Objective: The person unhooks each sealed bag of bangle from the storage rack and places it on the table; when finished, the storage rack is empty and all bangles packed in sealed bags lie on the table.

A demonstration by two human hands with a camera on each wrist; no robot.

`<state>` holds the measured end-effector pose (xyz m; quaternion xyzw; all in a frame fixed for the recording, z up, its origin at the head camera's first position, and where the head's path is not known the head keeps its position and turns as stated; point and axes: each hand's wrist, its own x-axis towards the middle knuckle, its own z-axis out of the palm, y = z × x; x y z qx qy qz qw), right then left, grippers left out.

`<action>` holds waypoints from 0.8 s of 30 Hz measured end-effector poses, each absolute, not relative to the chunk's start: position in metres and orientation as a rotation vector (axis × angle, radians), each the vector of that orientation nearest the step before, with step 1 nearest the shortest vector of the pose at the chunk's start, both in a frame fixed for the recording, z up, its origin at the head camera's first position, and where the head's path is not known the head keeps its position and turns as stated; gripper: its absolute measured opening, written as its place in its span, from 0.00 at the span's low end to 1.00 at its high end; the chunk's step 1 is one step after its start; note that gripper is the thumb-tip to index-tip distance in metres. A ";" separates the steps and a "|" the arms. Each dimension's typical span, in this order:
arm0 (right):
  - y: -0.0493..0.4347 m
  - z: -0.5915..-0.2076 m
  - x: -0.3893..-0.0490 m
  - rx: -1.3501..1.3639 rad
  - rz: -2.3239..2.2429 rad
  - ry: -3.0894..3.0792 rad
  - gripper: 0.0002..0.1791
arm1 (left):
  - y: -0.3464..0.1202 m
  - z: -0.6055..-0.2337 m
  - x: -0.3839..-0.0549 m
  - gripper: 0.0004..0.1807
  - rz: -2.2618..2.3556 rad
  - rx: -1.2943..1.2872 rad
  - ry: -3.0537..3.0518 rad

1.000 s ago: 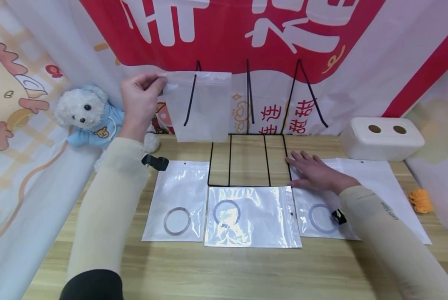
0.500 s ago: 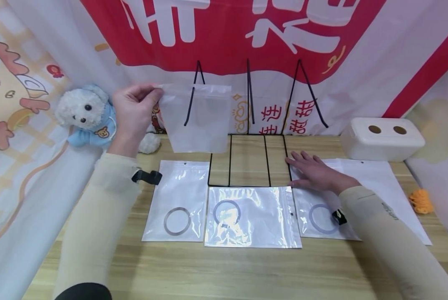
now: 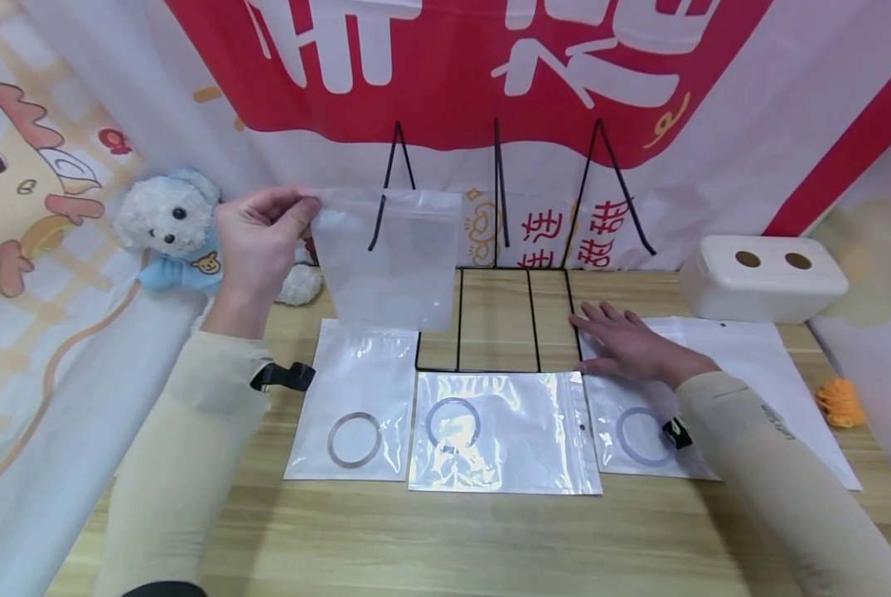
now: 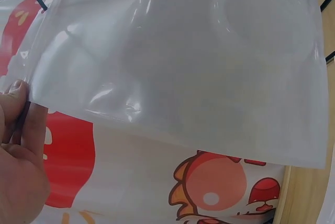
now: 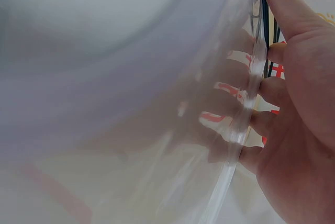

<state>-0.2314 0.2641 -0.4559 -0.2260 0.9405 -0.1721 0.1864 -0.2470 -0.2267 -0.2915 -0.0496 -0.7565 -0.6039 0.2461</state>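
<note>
My left hand [image 3: 259,249] pinches the upper left corner of a translucent zip bag [image 3: 389,274]. The bag hangs at the left rod [image 3: 387,174] of a black wire rack, and the rod's front length shows across its upper part. A faint ring outline [image 4: 261,22] shows in the bag in the left wrist view. My right hand [image 3: 631,342] rests with straight, spread fingers at the right edge of the rack's wire base [image 3: 494,371], over a zip bag [image 3: 602,448] holding a pale purple bangle [image 3: 645,434]. That bangle fills much of the right wrist view.
Two more zip bags with bangles, an upright left one [image 3: 311,448] and a sideways middle one [image 3: 535,439], lie before the rack. A white plush dog [image 3: 167,217] sits left; a white box [image 3: 766,286] and orange yarn bundle [image 3: 839,403] stand right. A printed curtain [image 3: 445,75] hangs behind.
My left hand has moved down and slightly left, lowering the translucent bag so its bottom now overlaps the left bag's top edge. The right hand has stayed in place.
</note>
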 end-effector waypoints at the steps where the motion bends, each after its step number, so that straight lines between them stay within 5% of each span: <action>1: 0.264 -0.456 -0.231 -0.638 -0.485 2.649 0.50 | -0.227 -0.292 -0.246 0.11 -1.654 -0.140 -2.056; 24: 0.267 -0.458 -0.233 -0.667 -0.483 2.654 0.50 | -0.227 -0.301 -0.219 0.06 -1.711 -0.298 -1.901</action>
